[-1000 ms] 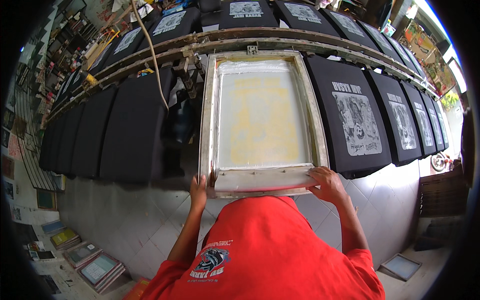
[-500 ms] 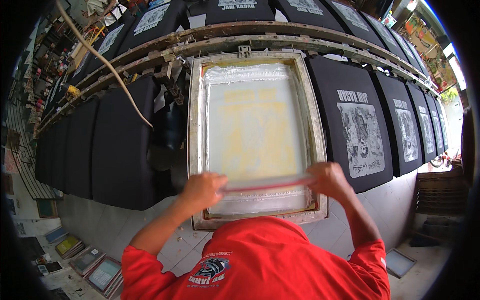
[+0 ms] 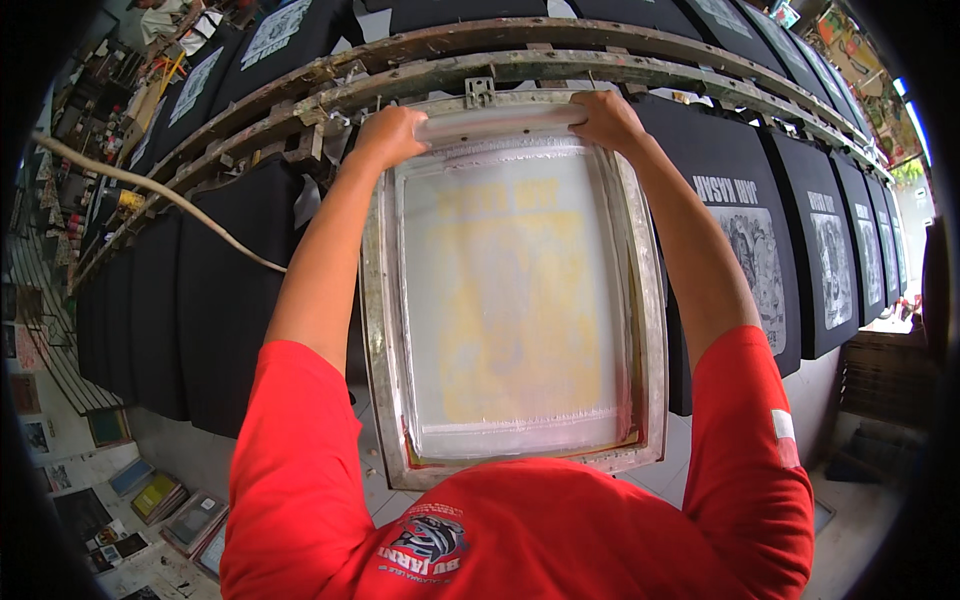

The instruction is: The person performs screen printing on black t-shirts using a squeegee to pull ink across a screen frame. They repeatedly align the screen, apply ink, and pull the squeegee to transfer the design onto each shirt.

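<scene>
Squeegee (image 3: 500,122) sits at the far end of the screen (image 3: 515,310), top centre of frame. My left hand (image 3: 392,130) and right hand (image 3: 605,115) each clamp one end. Likely end of a stroke; next pull needs even pressure.

The person wears a bright red shirt (image 3: 500,540) with short sleeves (a small picture sits on the front) and bare arms.

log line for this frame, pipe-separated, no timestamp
left hand grips squeegee left end | right hand grips right end | squeegee at far edge of screen frame | black shirts on pallets both sides
</scene>
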`<state>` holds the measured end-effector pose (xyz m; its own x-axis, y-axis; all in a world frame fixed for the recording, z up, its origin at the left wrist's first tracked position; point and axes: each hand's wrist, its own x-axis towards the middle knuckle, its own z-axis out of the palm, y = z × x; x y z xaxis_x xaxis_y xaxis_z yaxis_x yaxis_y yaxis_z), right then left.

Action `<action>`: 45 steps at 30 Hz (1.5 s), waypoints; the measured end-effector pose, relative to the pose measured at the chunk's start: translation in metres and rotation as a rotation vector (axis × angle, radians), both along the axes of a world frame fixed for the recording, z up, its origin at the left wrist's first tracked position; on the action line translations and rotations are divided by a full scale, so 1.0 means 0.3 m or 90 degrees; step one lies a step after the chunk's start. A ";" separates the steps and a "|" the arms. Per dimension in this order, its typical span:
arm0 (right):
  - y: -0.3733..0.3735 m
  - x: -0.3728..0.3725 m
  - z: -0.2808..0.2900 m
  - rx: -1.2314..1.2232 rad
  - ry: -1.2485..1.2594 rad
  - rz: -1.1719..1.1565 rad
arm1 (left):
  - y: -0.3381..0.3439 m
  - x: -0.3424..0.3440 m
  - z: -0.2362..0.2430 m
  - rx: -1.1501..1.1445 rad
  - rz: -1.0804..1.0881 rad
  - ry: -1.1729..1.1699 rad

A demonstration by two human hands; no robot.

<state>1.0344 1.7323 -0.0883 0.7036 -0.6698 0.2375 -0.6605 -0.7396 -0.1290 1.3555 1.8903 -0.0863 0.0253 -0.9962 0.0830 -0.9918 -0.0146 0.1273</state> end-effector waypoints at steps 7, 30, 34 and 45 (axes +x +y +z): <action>0.121 -0.037 0.010 0.059 0.033 -0.018 | 0.126 -0.059 0.000 0.046 0.045 0.007; 1.289 -0.665 -0.015 0.137 0.061 0.009 | 1.308 -0.644 -0.057 0.087 0.004 0.130; 1.130 -0.585 -0.048 0.052 0.014 0.012 | 1.181 -0.600 -0.093 0.015 0.037 0.077; 1.470 -0.714 -0.089 0.032 -0.101 0.022 | 1.474 -0.697 -0.170 -0.026 -0.045 0.111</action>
